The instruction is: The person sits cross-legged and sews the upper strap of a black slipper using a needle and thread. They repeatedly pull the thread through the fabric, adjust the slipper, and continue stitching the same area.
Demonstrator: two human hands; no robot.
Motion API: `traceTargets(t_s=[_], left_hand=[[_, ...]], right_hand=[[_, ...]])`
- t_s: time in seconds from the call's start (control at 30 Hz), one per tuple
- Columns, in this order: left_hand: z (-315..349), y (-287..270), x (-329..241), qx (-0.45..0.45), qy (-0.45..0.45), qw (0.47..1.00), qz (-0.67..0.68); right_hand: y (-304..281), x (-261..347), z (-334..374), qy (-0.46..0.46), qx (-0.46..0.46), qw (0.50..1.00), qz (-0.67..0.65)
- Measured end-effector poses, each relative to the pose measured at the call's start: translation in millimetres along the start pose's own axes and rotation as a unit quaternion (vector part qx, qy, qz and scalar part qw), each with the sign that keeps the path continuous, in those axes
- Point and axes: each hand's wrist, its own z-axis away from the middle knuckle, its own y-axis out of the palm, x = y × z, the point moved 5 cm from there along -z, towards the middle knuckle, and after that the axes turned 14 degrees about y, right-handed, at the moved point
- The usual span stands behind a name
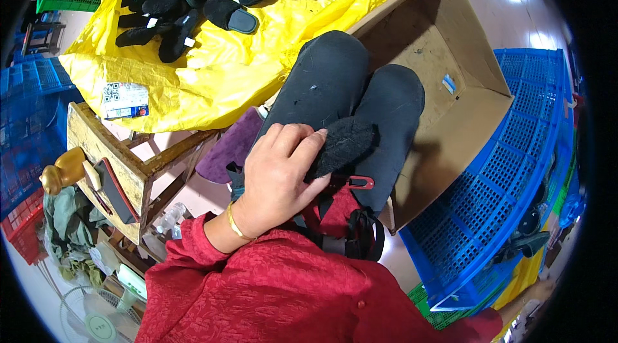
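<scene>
In my lap, my left hand (280,166) is closed on a fuzzy black slipper (347,144), resting it against my dark-trousered thighs. Beside that hand, a red strap with a red buckle (360,182) lies across my waist. My right hand (539,291) is stretched far out to the lower right, near the rim of the view. It is small and partly dark there, so its fingers and anything in them cannot be made out. Close to it are dark slippers (524,245) and yellow sheeting (529,269).
Ahead, a yellow sack (212,101) bears a pile of black slippers (232,14). An open cardboard box (463,117) stands right of my knees, beside a blue mesh crate (476,214). A worn wooden stool (106,150) with a gold-coloured knobbed object (64,171) is at left.
</scene>
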Motion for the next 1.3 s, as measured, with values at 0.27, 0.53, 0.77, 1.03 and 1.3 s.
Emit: traceTargets(t_s=[0.27,0.53,0.77,1.03,1.3], left_hand=[[1.9,3.5,-8.2,0.010,0.020,1.000,-0.018],[5.5,2.5,-7.1,-0.002,0.021,1.000,-0.012],[5.8,1.4,-7.1,-0.014,0.025,1.000,-0.010],[5.4,1.9,-7.3,-0.010,0.022,1.000,-0.007],[4.1,2.3,-8.5,-0.009,0.028,1.000,-0.013]], right_hand=[[193.3,107.3,447.8,0.144,0.608,0.780,-0.007],[217.9,163.5,542.9,-0.016,0.772,0.635,0.006],[222.6,169.3,540.5,-0.091,0.746,0.660,0.017],[222.9,171.4,538.4,-0.123,0.738,0.663,0.000],[225.3,177.4,539.3,-0.156,0.732,0.663,-0.009]])
